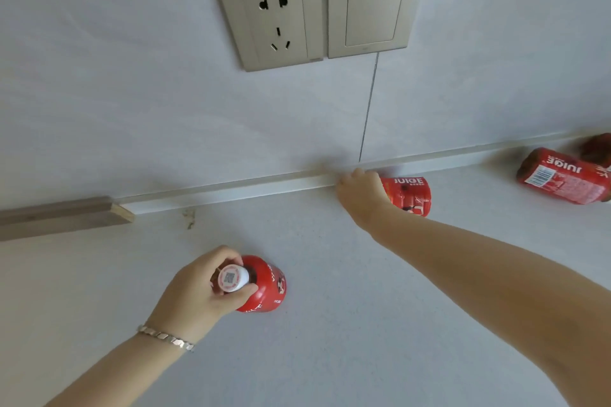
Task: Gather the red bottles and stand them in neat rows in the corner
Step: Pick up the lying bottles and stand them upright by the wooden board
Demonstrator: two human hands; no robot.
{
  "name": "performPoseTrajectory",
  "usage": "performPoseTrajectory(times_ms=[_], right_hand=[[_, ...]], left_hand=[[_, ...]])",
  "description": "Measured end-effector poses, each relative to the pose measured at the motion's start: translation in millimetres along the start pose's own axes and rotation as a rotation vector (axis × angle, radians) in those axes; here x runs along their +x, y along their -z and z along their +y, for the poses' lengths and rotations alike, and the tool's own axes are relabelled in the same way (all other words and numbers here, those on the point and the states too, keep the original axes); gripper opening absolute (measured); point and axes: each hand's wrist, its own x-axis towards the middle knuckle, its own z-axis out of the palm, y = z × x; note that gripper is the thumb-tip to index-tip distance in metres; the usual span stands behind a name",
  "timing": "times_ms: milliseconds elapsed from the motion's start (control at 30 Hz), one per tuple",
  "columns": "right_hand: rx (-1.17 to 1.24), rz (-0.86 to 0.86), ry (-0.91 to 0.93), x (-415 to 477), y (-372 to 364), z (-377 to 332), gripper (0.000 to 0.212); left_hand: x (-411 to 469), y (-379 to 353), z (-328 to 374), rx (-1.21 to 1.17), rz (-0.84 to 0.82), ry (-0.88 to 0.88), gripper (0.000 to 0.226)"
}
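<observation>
Left hand (198, 297) pinches an upright red bottle (269, 284) by the neck; right hand (362, 195) wraps a lying bottle (410, 196) at the back edge of the surface (363, 324). Probably light, stiff, slick-labelled; neck grips suit.

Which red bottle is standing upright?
The bottle in the left hand, white cap facing up. The bottle in the right hand and the far-right bottle lie on their sides.

The upright red bottle (266, 287) and the lying red bottle (410, 195) are gleaming in glossy, crinkled plastic wrap. The socket plate (267, 15) and switch plate (377, 3) are showing a brushed satin metallic finish. A bracelet (165, 337) is glinting like polished metal. A wooden strip (59, 215) is looking matt.
</observation>
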Motion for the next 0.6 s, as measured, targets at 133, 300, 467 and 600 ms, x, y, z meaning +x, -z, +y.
performPoseTrajectory(times_ms=[133, 300, 467, 600], right_hand=[[0.036, 0.004, 0.075, -41, 0, -3, 0.038], [0.552, 0.033, -0.119, -110, 27, 1, 0.035], [0.964, -0.068, -0.252, -166, 62, -49, 0.034], [0.998, -0.139, -0.242, -183, 97, -113, 0.032]], left_hand=[[-5, -14, -1, -0.037, 0.103, 0.007, 0.027], [-3, -23, 11, 0.015, 0.182, 0.063, 0.043], [-51, -7, 6, -0.042, 0.125, 0.154, 0.040], [-113, 34, -29, 0.050, 0.052, 0.154, 0.040]])
